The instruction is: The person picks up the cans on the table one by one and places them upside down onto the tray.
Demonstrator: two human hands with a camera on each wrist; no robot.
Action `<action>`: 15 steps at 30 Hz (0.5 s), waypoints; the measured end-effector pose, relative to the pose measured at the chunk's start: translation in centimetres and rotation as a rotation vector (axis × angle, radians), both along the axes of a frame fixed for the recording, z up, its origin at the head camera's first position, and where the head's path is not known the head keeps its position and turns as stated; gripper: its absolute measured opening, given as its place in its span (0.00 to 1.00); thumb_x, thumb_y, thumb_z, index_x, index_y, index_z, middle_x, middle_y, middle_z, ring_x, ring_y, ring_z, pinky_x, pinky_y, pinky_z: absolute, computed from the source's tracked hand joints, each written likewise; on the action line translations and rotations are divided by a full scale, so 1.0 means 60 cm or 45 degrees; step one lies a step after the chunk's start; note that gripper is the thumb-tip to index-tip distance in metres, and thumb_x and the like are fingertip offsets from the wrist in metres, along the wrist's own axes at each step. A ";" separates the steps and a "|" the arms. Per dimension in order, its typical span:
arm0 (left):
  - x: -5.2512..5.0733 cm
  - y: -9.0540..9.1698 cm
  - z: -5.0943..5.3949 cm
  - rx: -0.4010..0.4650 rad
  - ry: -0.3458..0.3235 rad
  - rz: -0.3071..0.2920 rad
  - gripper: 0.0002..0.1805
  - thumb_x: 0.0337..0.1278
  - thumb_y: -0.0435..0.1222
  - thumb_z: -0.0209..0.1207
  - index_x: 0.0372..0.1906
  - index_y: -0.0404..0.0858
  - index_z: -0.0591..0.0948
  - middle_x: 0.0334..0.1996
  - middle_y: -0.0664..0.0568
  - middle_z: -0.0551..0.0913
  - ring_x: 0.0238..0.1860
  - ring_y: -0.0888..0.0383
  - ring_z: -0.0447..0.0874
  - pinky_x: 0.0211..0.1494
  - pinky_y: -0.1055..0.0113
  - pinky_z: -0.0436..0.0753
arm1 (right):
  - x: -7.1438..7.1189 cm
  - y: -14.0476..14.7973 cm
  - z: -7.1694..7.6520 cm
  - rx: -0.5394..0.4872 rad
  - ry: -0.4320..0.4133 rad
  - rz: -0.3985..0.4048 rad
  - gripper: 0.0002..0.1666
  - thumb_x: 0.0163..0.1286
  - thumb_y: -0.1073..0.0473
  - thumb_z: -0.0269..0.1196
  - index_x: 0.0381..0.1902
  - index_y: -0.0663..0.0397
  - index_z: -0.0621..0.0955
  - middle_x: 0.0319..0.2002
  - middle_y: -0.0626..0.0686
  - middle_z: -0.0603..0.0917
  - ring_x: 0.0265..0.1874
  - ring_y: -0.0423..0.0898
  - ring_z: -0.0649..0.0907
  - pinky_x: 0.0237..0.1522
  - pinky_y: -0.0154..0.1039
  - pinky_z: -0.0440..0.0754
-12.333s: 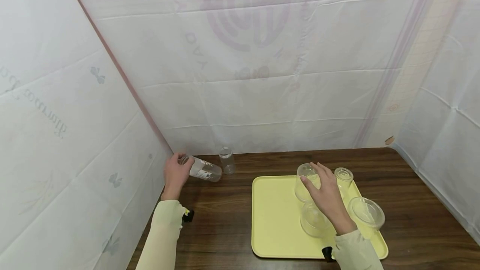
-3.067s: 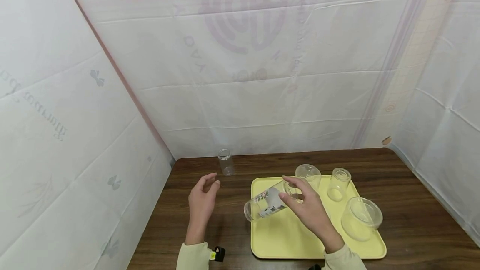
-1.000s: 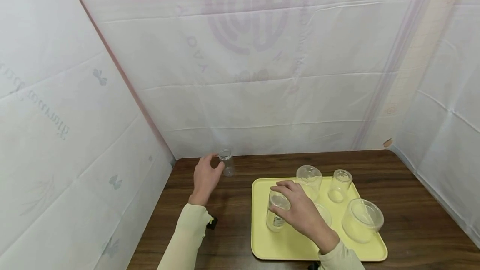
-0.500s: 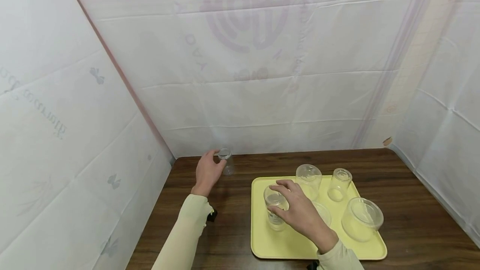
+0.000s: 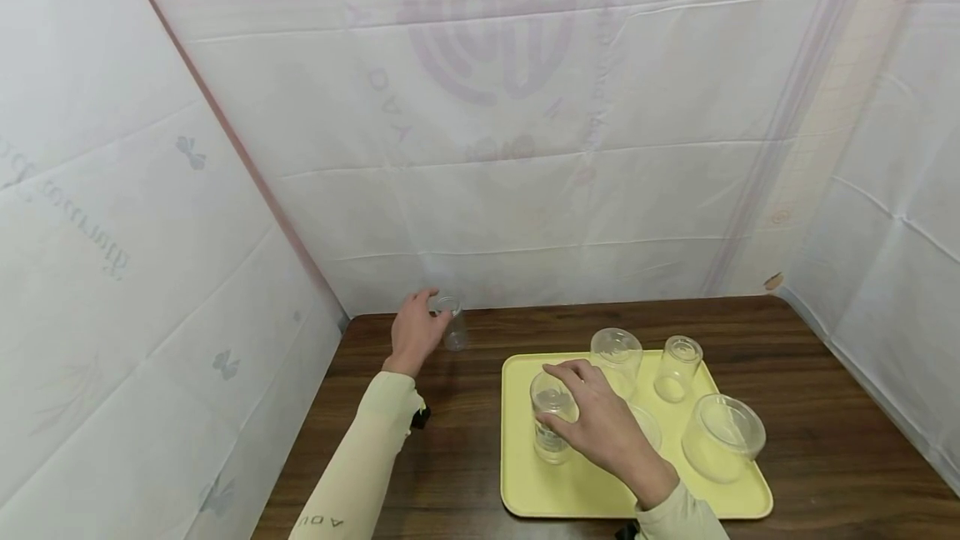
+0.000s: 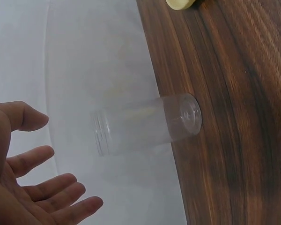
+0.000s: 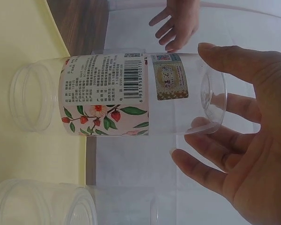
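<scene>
A clear plastic jar with a printed label (image 7: 103, 96) stands mouth down at the tray's left side in the head view. My right hand (image 5: 596, 419) holds it near its upturned base, thumb on one side and fingers curled round the other. At the back left, an unlabelled clear jar (image 6: 145, 123) stands upright on the wooden table, its threaded mouth on top. My left hand (image 5: 417, 327) is beside that mouth, fingers spread and apart from the jar in the left wrist view. The yellow tray (image 5: 555, 494) lies under the labelled jar.
Other clear jars share the tray: a wide one (image 5: 617, 357) at the back, a narrow one (image 5: 678, 369), and a squat one (image 5: 723, 440) at the right edge. Another round clear container (image 5: 647, 427) is partly hidden behind my right hand. White sheeting (image 5: 480, 215) walls the table (image 5: 442, 440).
The labelled jar has gone from my left hand at the table's left to my right hand, turned mouth down onto the tray. My left hand has moved to the unlabelled jar.
</scene>
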State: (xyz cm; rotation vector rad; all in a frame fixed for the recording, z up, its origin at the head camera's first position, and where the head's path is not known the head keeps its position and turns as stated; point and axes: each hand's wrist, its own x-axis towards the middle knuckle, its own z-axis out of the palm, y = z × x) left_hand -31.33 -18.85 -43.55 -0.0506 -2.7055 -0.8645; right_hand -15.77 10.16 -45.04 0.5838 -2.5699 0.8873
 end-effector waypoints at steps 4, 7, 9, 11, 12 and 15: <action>-0.007 0.001 0.002 -0.016 -0.008 -0.004 0.28 0.67 0.40 0.62 0.69 0.34 0.80 0.66 0.34 0.78 0.54 0.41 0.81 0.54 0.45 0.82 | 0.001 0.000 0.000 0.006 0.011 -0.006 0.35 0.61 0.53 0.81 0.64 0.52 0.83 0.56 0.50 0.81 0.59 0.54 0.80 0.47 0.53 0.85; -0.011 0.002 0.004 -0.026 -0.024 -0.005 0.28 0.67 0.40 0.62 0.70 0.35 0.80 0.67 0.34 0.77 0.59 0.39 0.81 0.56 0.44 0.82 | 0.001 0.001 0.000 0.013 0.014 -0.009 0.35 0.61 0.53 0.81 0.65 0.52 0.83 0.56 0.50 0.81 0.59 0.54 0.80 0.46 0.54 0.85; -0.014 0.002 0.005 -0.033 -0.032 -0.010 0.29 0.67 0.40 0.62 0.70 0.35 0.79 0.68 0.34 0.76 0.61 0.38 0.80 0.57 0.43 0.82 | 0.001 0.002 0.001 0.017 0.016 -0.010 0.35 0.61 0.53 0.81 0.65 0.52 0.83 0.57 0.51 0.81 0.59 0.54 0.80 0.46 0.54 0.85; -0.017 0.002 0.005 -0.043 -0.041 -0.012 0.29 0.67 0.40 0.62 0.71 0.35 0.79 0.68 0.34 0.76 0.62 0.38 0.80 0.57 0.43 0.82 | 0.002 0.002 0.002 0.018 0.016 -0.011 0.35 0.62 0.53 0.81 0.65 0.53 0.83 0.58 0.52 0.81 0.60 0.55 0.80 0.47 0.54 0.86; -0.019 0.001 0.005 -0.052 -0.043 -0.014 0.29 0.67 0.40 0.62 0.71 0.35 0.79 0.68 0.34 0.76 0.62 0.38 0.80 0.57 0.43 0.82 | 0.002 0.002 0.002 0.016 0.015 -0.010 0.34 0.62 0.53 0.80 0.65 0.53 0.83 0.58 0.53 0.81 0.60 0.55 0.80 0.47 0.55 0.86; -0.023 0.000 0.005 -0.068 -0.051 -0.019 0.30 0.67 0.41 0.62 0.71 0.35 0.79 0.68 0.33 0.76 0.63 0.37 0.79 0.57 0.42 0.82 | 0.003 0.003 0.005 0.003 0.007 -0.003 0.33 0.64 0.52 0.79 0.65 0.54 0.83 0.60 0.54 0.81 0.60 0.56 0.80 0.47 0.56 0.85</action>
